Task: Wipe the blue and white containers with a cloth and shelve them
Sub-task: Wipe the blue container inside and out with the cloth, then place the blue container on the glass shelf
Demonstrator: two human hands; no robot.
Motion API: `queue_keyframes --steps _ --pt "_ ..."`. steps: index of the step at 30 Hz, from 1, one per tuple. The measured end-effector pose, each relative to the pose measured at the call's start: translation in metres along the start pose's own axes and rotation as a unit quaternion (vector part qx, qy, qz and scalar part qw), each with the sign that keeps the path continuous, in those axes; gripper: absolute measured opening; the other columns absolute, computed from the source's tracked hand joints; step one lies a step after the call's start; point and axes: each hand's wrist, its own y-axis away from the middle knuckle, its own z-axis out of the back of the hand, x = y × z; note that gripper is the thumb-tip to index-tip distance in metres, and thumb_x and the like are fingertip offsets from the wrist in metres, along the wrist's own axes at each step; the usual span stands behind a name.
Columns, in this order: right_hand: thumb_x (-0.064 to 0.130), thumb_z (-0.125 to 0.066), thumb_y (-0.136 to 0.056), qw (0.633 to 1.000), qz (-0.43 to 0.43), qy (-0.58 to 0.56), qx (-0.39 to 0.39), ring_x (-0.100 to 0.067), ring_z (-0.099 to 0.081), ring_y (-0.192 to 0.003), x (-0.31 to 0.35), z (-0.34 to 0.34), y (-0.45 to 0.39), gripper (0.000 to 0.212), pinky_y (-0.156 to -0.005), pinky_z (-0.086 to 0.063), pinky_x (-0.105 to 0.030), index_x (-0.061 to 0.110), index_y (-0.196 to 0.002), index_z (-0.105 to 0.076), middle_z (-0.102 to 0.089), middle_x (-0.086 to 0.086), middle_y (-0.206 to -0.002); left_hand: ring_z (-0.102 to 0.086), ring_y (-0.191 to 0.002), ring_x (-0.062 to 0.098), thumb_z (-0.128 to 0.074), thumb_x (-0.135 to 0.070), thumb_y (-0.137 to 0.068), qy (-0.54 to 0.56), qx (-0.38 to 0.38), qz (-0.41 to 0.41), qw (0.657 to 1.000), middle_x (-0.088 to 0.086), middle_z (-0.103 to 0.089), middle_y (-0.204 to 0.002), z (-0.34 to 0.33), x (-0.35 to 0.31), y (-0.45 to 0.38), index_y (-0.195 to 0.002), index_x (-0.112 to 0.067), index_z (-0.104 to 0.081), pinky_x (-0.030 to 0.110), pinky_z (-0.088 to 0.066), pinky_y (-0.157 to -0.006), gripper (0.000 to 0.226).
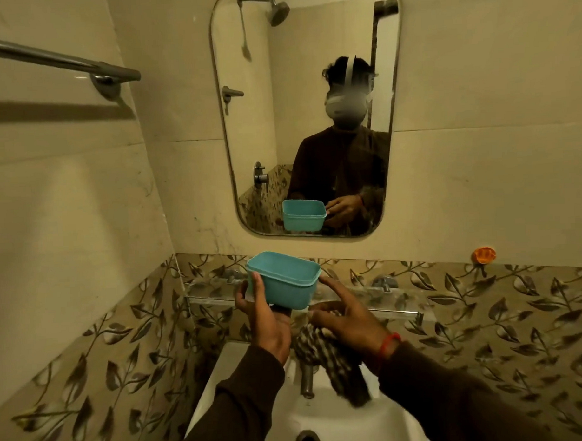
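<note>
My left hand (265, 315) holds an open blue rectangular container (283, 280) from below and from its left side, upright, just above and in front of the glass shelf (398, 302). A striped brown and white cloth (334, 360) hangs from my right hand (345, 314), which grips it with the lower fingers. That hand's forefinger reaches out to the container's right rim. No white container is in view.
A white sink (323, 420) with a metal tap (306, 379) lies below my hands. The wall mirror (307, 114) reflects the container and me. A towel rail (56, 62) is at the upper left, an orange hook (483, 255) at the right.
</note>
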Motion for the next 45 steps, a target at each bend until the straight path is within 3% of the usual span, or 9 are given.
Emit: queue_keyframes --steps 4,9,18,25,31,35,39,43,45 --pt "0.012 -0.067 -0.085 0.998 0.042 0.045 -0.034 -0.015 -0.064 -0.100 -0.006 -0.012 -0.019 0.069 -0.086 -0.057 -0.035 0.040 -0.140 -0.037 -0.066 -0.004 -0.111 -0.058 -0.122 0.036 -0.064 -0.041 -0.091 -0.041 0.027 -0.001 0.999 0.014 -0.054 -0.136 0.020 0.003 -0.010 -0.137 -0.035 -0.046 0.042 -0.062 -0.077 0.050" --pt "0.017 -0.068 -0.084 0.994 0.009 0.106 -0.004 -0.018 -0.064 -0.101 -0.008 -0.024 -0.054 0.074 -0.091 -0.053 -0.037 0.037 -0.145 -0.031 -0.066 -0.004 -0.113 -0.060 -0.110 0.026 -0.050 -0.041 -0.095 -0.281 0.003 -0.035 0.959 0.012 -0.060 -0.128 0.041 -0.025 -0.044 -0.135 -0.022 -0.050 0.037 -0.055 -0.077 0.045" --pt "0.019 -0.068 -0.083 0.983 -0.055 0.169 0.033 -0.012 -0.064 -0.083 -0.011 -0.053 -0.120 0.063 -0.068 -0.049 -0.022 0.027 -0.140 -0.042 -0.066 -0.005 -0.104 -0.056 -0.121 0.032 -0.039 -0.030 -0.105 -0.534 -0.002 -0.075 0.842 0.015 -0.058 -0.139 0.047 -0.055 -0.097 -0.146 -0.015 -0.046 0.049 -0.046 -0.106 0.044" --pt "0.013 -0.069 -0.083 0.984 -0.029 0.168 0.051 0.001 -0.054 -0.069 -0.026 -0.055 -0.125 0.075 -0.041 -0.038 -0.002 0.030 -0.145 -0.031 -0.058 0.008 -0.086 -0.052 -0.127 0.034 -0.038 -0.017 -0.105 -0.566 -0.003 -0.052 0.823 0.018 -0.053 -0.144 0.061 -0.049 -0.110 -0.148 -0.011 -0.042 0.046 -0.044 -0.109 0.044" --pt "0.013 -0.066 -0.086 0.998 -0.006 0.056 -0.032 -0.012 -0.059 -0.061 -0.040 -0.039 -0.120 0.032 -0.043 -0.046 -0.014 0.017 -0.113 -0.049 -0.063 -0.007 -0.080 -0.046 -0.135 0.037 -0.041 -0.008 -0.102 -0.547 -0.040 -0.076 0.832 0.019 -0.047 -0.151 0.059 -0.035 -0.108 -0.151 -0.008 -0.038 0.047 -0.039 -0.112 0.048" --pt "0.009 -0.064 -0.086 0.997 0.019 -0.022 -0.064 -0.017 -0.057 -0.066 -0.042 -0.020 -0.113 0.017 -0.053 -0.052 -0.024 0.015 -0.099 -0.054 -0.059 -0.010 -0.077 -0.037 -0.140 0.037 -0.052 0.001 -0.095 -0.525 -0.086 -0.187 0.825 0.020 -0.036 -0.155 0.058 -0.023 -0.088 -0.151 -0.011 -0.035 0.052 -0.034 -0.115 0.060" --pt "0.004 -0.062 -0.088 0.991 0.048 -0.076 -0.102 -0.021 -0.058 -0.084 -0.051 0.006 -0.098 0.004 -0.075 -0.050 -0.031 0.006 -0.092 -0.063 -0.060 -0.012 -0.088 -0.048 -0.119 0.032 -0.059 -0.006 -0.092 -0.521 -0.008 -0.310 0.795 0.021 -0.048 -0.129 0.071 0.012 -0.055 -0.130 -0.004 -0.051 0.043 -0.043 -0.100 0.039" --pt "0.013 -0.064 -0.089 0.984 0.009 -0.136 -0.111 -0.024 -0.061 -0.081 -0.074 0.038 -0.073 0.012 -0.079 -0.049 -0.037 0.005 -0.081 -0.068 -0.064 -0.013 -0.080 -0.058 -0.081 0.001 -0.047 -0.021 -0.101 -0.530 0.127 -0.235 0.805 -0.002 -0.061 -0.090 0.085 0.052 -0.022 -0.105 -0.020 -0.056 0.021 -0.046 -0.073 0.010" --pt "0.017 -0.064 -0.088 0.983 -0.019 -0.136 -0.120 -0.026 -0.061 -0.073 -0.091 0.055 -0.058 0.017 -0.071 -0.050 -0.036 0.006 -0.077 -0.071 -0.064 -0.011 -0.071 -0.061 -0.077 0.002 -0.047 -0.020 -0.104 -0.566 0.150 -0.157 0.795 -0.007 -0.063 -0.083 0.095 0.079 -0.011 -0.097 -0.025 -0.060 0.021 -0.048 -0.068 0.016"
